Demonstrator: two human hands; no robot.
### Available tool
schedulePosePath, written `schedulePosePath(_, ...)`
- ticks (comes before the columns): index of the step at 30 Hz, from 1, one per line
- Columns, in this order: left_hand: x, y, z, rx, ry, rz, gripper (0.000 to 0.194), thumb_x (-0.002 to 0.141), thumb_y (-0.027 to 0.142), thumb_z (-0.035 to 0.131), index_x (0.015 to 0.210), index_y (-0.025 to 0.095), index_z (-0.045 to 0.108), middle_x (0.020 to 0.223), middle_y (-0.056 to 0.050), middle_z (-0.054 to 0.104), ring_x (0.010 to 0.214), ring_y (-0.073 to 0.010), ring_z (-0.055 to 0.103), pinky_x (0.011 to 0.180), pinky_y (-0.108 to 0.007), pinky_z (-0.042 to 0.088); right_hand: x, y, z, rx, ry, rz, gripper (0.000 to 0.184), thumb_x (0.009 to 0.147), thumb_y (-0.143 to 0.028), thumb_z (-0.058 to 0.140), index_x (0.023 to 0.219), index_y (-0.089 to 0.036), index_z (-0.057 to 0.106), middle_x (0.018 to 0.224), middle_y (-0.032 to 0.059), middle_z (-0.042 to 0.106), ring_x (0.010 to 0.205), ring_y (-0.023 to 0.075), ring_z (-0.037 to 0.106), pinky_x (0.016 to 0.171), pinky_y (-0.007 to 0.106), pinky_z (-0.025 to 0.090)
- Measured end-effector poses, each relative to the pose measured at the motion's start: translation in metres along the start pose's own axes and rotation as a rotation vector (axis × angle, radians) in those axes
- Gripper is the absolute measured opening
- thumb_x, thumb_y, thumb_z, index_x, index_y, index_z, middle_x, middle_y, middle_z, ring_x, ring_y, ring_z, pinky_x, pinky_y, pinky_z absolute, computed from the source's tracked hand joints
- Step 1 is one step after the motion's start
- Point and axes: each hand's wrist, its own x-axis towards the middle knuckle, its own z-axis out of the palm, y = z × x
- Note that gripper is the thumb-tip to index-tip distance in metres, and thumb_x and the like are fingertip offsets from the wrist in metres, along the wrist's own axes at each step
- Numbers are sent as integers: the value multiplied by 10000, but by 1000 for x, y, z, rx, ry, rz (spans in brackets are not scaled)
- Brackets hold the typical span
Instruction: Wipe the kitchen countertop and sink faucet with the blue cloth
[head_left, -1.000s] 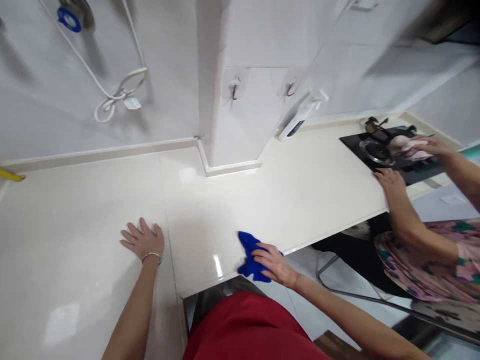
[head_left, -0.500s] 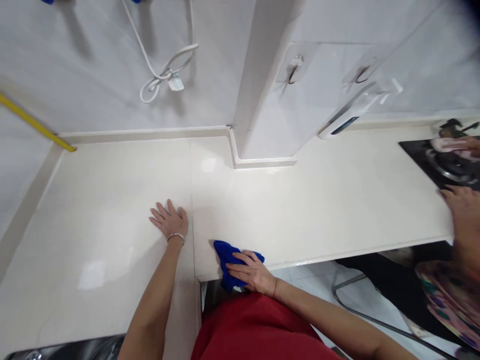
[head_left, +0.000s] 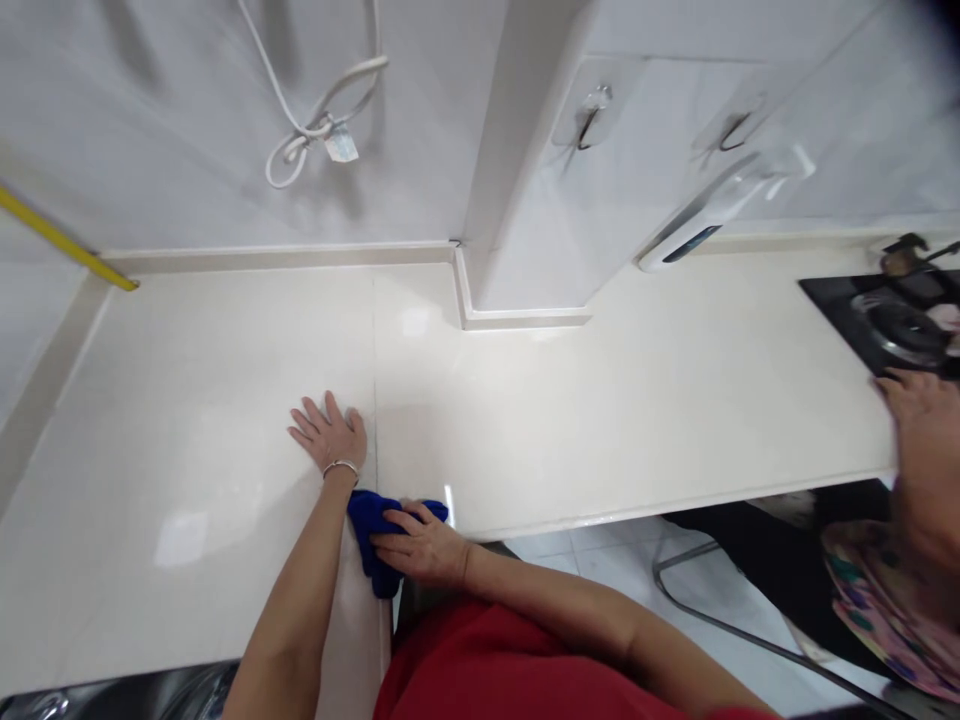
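My left hand (head_left: 328, 437) lies flat on the pale countertop (head_left: 247, 360), its fingers spread and nothing in them. A bracelet circles that wrist. Close to the counter's front edge, my right hand (head_left: 422, 545) presses on a blue cloth (head_left: 368, 517), fingers over it. The cloth is bunched, and part of it is hidden under the palm. It lies across the seam at the inner corner of the counter, right beside my left wrist.
A co-worker's hand (head_left: 919, 395) rests by a black gas stove (head_left: 847, 305) at the right. White cable (head_left: 296, 150), hooks and a white dispenser-like holder (head_left: 682, 245) are on the wall. A yellow pipe (head_left: 67, 240) runs down at the left. A metal-framed stool (head_left: 682, 600) stands below.
My right hand has slid left along the counter's front edge with the blue cloth, up to my left wrist. My left hand stays planted. The co-worker's far hand has moved right over the stove.
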Motion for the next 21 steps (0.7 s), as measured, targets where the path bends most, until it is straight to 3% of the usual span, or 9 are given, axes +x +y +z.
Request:
schedulePosePath(5,2,-5,0,-13,-21,21,640,981,434,397,1542,127,367,1653,-234,168,1537,-413,9,1216,-646,49,-16,9,-3,-80,70,-23,280,991,-227,510,1231,-269,648,1420,0,604,1355,255,429,1070,469,410)
schedulePosePath(11,2,-5,-1,-19,-38,22,650,980,434,408,1547,121,354,1659,-232,148,1540,-404,-9,1213,-658,52,-27,14,-3,-71,80,-18,305,979,-232,511,1257,-262,632,1422,-1,603,1378,260,422,1123,508,368)
schedulePosePath(15,-2,-20,-7,-22,-117,96,641,968,414,459,1540,136,378,1665,-208,149,1543,-388,19,1232,-621,78,-30,15,-1,11,32,-14,349,935,-238,572,1279,-252,624,1408,35,615,1390,280,416,1093,515,397)
schedulePosePath(18,-21,-46,-22,-39,-189,152,602,970,375,463,1526,151,410,1664,-173,191,1547,-351,78,1248,-568,124,-38,19,-4,58,-1,-5,445,872,-242,630,1317,-238,610,1419,75,602,1401,310,405,1106,549,382)
schedulePosePath(21,-67,-80,-40,-27,-90,119,574,984,368,431,1502,123,444,1652,-207,201,1548,-359,43,1235,-585,157,-56,27,-9,70,9,12,487,846,-241,647,1330,-208,605,1411,110,603,1394,336,412,1112,580,369)
